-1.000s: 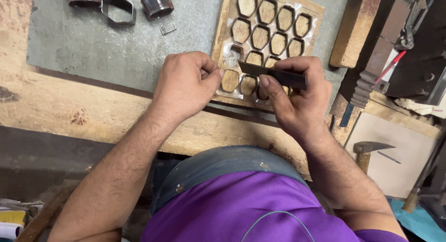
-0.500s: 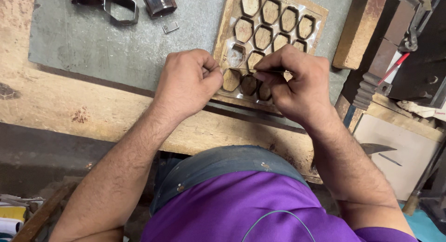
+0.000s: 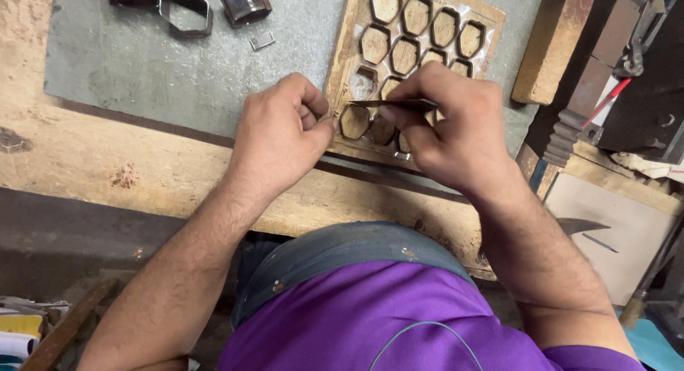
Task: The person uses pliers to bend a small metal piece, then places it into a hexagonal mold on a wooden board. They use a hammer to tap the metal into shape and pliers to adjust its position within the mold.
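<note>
**Now two hands work on a wooden board full of six-sided shapes**

Down on the grey bench top point(image 3: 164, 79) lies a flat wooden board with dark six-sided rings point(image 3: 417, 54). The left hand point(image 3: 281, 132) is curled into a fist and touches the board's near left edge. The right hand point(image 3: 452, 129) pinches a thin dark metal blade point(image 3: 388, 104) over the board's front rows. Well apart, three dark metal cutter rings point(image 3: 187, 6) sit at the bench's far side.

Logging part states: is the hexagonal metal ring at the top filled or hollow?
Hollow: the grey work surface shows through the hexagonal metal ring.
</note>
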